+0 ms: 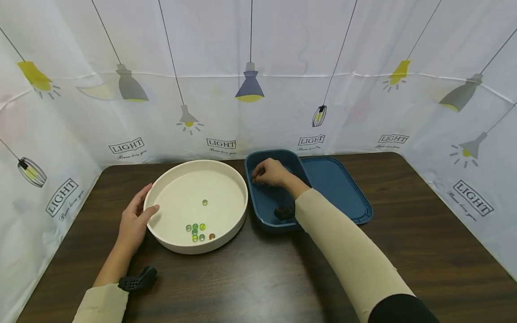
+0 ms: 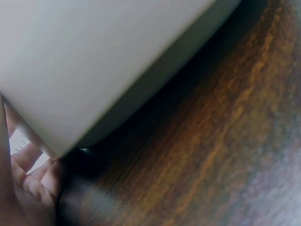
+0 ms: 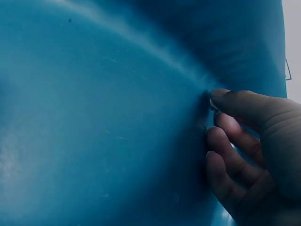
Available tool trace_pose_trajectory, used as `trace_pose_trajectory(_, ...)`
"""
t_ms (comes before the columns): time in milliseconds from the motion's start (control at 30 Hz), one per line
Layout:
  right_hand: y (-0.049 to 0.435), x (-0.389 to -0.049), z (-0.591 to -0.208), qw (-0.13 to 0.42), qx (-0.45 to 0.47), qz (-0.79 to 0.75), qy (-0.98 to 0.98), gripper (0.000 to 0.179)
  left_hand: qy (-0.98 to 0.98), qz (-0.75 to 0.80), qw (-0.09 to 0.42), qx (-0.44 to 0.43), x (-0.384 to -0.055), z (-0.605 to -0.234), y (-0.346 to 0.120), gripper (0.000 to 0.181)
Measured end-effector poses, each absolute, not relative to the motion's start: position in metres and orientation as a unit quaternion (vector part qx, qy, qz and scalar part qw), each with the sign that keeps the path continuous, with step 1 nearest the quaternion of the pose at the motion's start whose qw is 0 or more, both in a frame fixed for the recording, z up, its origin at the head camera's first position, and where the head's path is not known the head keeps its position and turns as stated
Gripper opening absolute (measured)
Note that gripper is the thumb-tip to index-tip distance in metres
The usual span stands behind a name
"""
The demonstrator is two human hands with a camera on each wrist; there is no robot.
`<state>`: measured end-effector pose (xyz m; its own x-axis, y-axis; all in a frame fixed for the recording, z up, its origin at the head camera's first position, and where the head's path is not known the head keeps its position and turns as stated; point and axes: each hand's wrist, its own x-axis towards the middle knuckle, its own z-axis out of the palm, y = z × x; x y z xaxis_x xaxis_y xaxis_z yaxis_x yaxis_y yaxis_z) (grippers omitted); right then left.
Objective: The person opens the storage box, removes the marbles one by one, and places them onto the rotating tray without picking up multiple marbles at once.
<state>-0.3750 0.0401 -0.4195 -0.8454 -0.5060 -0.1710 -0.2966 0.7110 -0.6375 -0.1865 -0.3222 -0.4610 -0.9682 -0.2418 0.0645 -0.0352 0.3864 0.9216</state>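
Note:
My left hand [image 1: 131,225] holds the left side of a round cream tray [image 1: 177,179], thumb over the rim and fingers along the outer wall. Several glass marbles [image 1: 195,226], mostly green, lie on its floor toward the front; a brownish marble [image 1: 212,236] is among them. My right hand [image 1: 274,173] reaches down into a blue rectangular box [image 1: 264,211]. In the right wrist view, its thumb and forefinger pinch a small marble [image 3: 213,105] close to the box's inner wall, mostly hidden by the fingertips.
A blue lid [image 1: 335,186] lies on the dark wooden table [image 1: 250,287], right beside the box. Behind the table hangs a white curtain [image 1: 282,45] printed with lamps. A black wrist device [image 1: 138,279] sits at the left wrist.

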Motion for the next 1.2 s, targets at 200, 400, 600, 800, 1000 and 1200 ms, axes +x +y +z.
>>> trace_pose_trajectory(200,0.039,-0.376,-0.421,0.153,-0.229,-0.288,0.917,0.013,-0.825,-0.551,0.096,0.084,-0.187,-0.461,-0.322,0.062)
trace_pose_trajectory(400,0.038,-0.376,-0.424,0.143,-0.239,-0.274,0.92,0.011,-0.825,-0.551,0.091,0.086,-0.187,-0.462,-0.322,0.062)
trace_pose_trajectory(600,0.04,-0.374,-0.419,0.132,-0.247,-0.258,0.925,0.012,-0.821,-0.558,0.091,0.083,-0.186,-0.463,-0.321,0.062)
trace_pose_trajectory(800,0.043,-0.369,-0.395,0.089,-0.246,-0.294,0.919,0.014,-0.822,-0.556,0.091,0.081,-0.186,-0.461,-0.321,0.062)
trace_pose_trajectory(1000,0.033,-0.361,-0.367,0.076,-0.249,-0.344,0.902,0.014,-0.825,-0.551,0.094,0.085,-0.185,-0.461,-0.323,0.062)
trace_pose_trajectory(1200,0.01,-0.348,-0.359,0.079,-0.277,-0.351,0.891,0.012,-0.825,-0.551,0.094,0.085,-0.186,-0.461,-0.322,0.062)
